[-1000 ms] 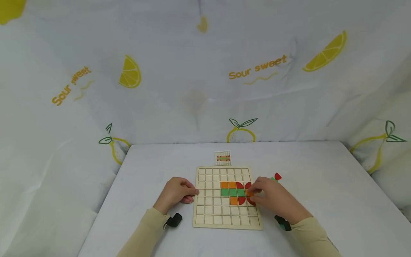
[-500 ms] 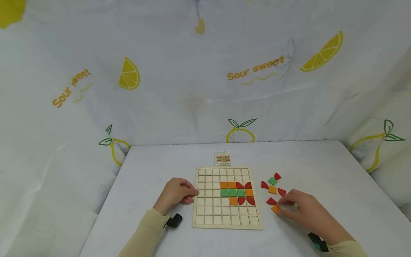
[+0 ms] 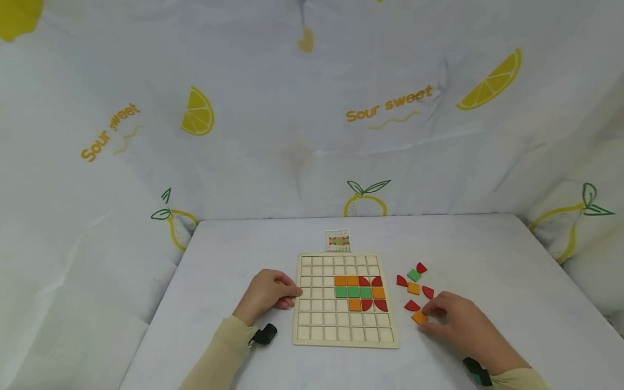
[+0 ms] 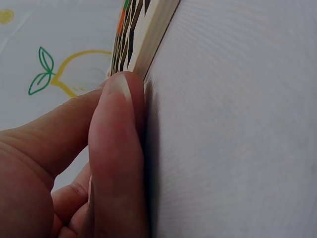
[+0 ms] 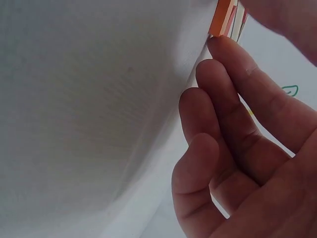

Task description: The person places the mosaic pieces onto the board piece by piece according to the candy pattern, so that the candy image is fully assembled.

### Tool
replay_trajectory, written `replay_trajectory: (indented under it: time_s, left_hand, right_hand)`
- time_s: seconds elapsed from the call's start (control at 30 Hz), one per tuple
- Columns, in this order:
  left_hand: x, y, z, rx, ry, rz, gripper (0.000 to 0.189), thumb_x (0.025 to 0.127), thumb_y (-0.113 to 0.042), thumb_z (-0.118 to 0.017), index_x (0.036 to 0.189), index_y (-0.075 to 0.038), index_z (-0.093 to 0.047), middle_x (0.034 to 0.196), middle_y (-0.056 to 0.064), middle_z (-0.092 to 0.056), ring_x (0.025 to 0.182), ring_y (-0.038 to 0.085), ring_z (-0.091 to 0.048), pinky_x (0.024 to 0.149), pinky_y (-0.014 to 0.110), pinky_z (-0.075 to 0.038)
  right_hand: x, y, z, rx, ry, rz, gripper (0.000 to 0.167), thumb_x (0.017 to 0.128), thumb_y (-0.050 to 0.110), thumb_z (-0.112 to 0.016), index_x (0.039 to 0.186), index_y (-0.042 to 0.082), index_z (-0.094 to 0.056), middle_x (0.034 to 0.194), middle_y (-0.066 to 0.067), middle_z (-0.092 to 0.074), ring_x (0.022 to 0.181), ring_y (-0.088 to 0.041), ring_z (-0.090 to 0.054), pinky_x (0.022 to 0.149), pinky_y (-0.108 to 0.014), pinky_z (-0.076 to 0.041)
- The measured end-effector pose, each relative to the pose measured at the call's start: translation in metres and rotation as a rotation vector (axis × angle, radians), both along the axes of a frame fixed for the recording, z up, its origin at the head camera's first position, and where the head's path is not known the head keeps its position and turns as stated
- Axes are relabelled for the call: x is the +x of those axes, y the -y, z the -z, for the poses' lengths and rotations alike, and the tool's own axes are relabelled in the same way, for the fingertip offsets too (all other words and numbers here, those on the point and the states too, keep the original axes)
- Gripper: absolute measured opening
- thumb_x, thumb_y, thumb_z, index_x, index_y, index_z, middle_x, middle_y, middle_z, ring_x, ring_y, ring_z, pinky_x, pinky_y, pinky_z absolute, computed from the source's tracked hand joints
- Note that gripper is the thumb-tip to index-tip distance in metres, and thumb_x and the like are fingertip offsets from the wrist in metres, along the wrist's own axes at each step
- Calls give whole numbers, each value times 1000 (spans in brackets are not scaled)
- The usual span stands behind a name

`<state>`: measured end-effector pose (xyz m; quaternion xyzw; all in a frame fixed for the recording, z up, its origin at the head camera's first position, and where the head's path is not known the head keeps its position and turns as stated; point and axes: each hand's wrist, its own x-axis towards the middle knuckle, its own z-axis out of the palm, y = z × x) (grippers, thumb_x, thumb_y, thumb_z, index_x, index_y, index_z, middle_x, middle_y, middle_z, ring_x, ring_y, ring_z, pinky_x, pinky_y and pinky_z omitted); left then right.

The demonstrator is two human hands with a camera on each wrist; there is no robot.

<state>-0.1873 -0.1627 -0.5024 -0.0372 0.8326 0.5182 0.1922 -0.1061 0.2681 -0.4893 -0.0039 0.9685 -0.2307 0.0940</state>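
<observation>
A pale wooden grid board [image 3: 316,319] lies on the white table, with orange, green and red tiles in its right-hand cells. At its left edge, my left hand [image 3: 266,292] holds on with thumb and forefinger; the left wrist view shows the fingertips [image 4: 119,91] close together against the rim. My right hand [image 3: 463,325], to the right of the board, pinches an orange square tile [image 3: 418,317] low at the tabletop. In the right wrist view the tile [image 5: 221,19] sits at the forefinger's tip, and the other fingers are bent.
Right of the board lie loose tiles: a green square [image 3: 414,275], another orange square [image 3: 413,288] and several red quarter-rounds [image 3: 411,306]. A small pattern card [image 3: 338,240] lies behind the board. A lemon-print white cloth [image 3: 273,162] rises behind the table.
My right hand has moved off the board rightward to the loose tiles and now pinches an orange square. An orange tile now shows between the red pieces where that hand was. The left hand stays put.
</observation>
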Motion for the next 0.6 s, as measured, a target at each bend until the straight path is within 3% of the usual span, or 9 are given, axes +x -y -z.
replay_trajectory:
  time_s: [0.2,0.47,0.6]
  left_hand:
    - [1,1,-2,18,7,1,27,85,-24,-94,98,-8,-77,77,4,-78,64,9,-73,63,23,-64]
    - [1,2,-1,18,10,-6,27,85,-23,-95,97,-8,-77,76,4,-78,63,8,-72,62,23,-63]
    - [1,2,-2,37,8,-5,26,85,-21,-95,97,-7,-77,76,5,-78,63,9,-72,61,23,-63]
  right_hand:
    - [-1,0,1,5,27,0,26,83,27,-95,102,17,-80,98,5,-68,96,-18,-62,92,-49,-63]
    - [-5,12,-7,-27,11,-33,26,84,24,-94,105,16,-81,99,5,-69,100,-18,-64,97,-52,-63]
    - [-12,28,-13,-55,-32,-81,22,85,21,-94,101,19,-80,96,7,-69,96,-16,-64,91,-44,-64]
